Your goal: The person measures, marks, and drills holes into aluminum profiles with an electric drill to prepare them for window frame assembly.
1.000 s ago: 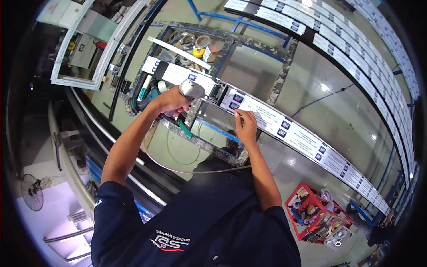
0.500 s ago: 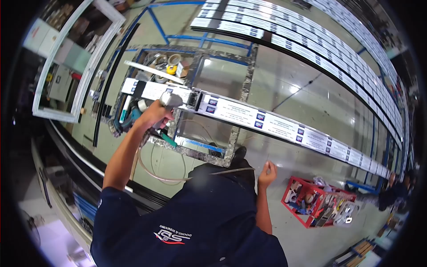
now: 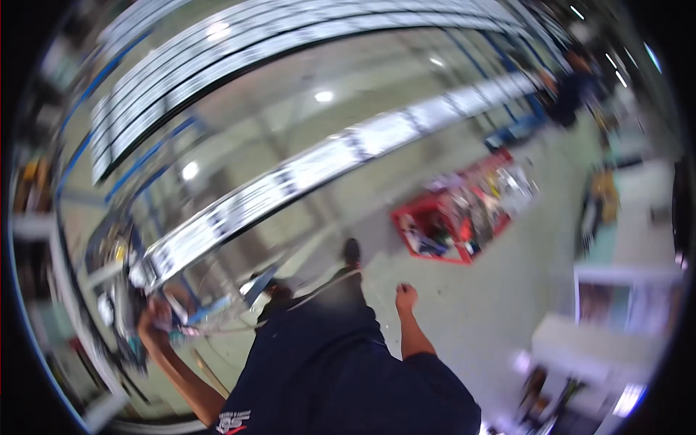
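My left hand (image 3: 155, 317) is smeared by motion at the left, by the near end of a long film-wrapped profile (image 3: 250, 206). Its fingers look wrapped round a silver-headed tool (image 3: 143, 275), whose kind I cannot make out. The profile carries printed white film and stretches away to the upper right. My right hand (image 3: 407, 296) is low in front of my body, apart from the profile, with its fingers curled closed. Whatever it may hold is too small to see. A thin hose (image 3: 319, 291) passes across my front towards my left hand.
A red tool crate (image 3: 435, 257) full of tools stands on the floor, right of my feet. More wrapped profiles (image 3: 239, 54) lie on a blue rack behind the long one. Another person (image 3: 569, 90) is at the profile's far end.
My view has swung to the right and blurred. The profile now slants up to the right, and the red crate appears nearer the middle. My left hand stays by the profile's near end.
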`<action>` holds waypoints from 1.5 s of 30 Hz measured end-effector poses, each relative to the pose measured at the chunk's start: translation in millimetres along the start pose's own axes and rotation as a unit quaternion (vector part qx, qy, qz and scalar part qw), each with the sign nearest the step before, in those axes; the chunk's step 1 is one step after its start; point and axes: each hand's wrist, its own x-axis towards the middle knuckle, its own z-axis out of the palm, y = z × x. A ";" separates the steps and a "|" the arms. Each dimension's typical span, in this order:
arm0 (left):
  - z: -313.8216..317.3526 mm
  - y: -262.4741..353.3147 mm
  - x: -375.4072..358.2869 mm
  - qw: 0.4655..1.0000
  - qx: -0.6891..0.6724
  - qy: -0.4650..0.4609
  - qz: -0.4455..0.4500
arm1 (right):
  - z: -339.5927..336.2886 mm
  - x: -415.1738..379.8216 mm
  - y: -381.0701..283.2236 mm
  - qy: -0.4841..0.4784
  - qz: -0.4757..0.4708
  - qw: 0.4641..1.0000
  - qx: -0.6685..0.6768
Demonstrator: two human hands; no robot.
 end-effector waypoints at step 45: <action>439.3 -170.2 -34.4 0.861 0.456 -0.192 0.118 | -122.0 86.4 -343.8 -0.460 0.013 0.501 0.733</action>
